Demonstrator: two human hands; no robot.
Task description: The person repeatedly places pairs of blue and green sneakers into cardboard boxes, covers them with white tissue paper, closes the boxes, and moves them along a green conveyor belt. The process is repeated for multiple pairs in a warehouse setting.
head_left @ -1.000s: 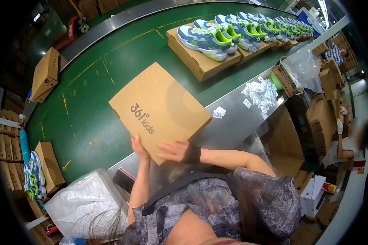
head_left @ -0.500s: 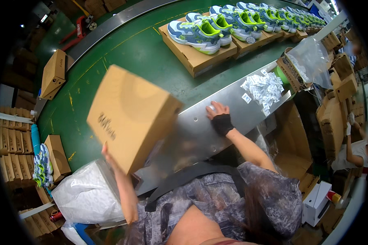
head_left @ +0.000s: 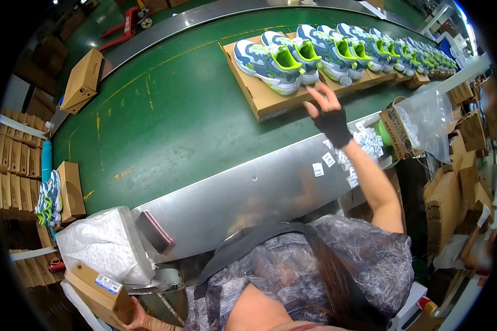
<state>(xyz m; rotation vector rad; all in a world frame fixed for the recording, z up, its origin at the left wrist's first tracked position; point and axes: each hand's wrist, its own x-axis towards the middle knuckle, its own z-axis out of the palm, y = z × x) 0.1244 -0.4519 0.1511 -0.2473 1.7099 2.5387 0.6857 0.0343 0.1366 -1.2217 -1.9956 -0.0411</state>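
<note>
Closed box [head_left: 96,295] moved to eight o'clock, left hand [head_left: 138,318] gripping it; open right hand [head_left: 328,113] nears one o'clock's still-unboxed shoes [head_left: 266,65].

A brown cardboard shoebox [head_left: 94,292] with a white-and-blue label [head_left: 108,284] on one face is held at a slant by the left hand [head_left: 138,318], low at the person's left. Near the right hand [head_left: 327,113], a pair of white, blue-grey and lime-green sneakers [head_left: 273,65] stands upright, side by side, toes pointing left, on a flat brown cardboard box [head_left: 258,95] lying on the green bench [head_left: 171,116].
</note>
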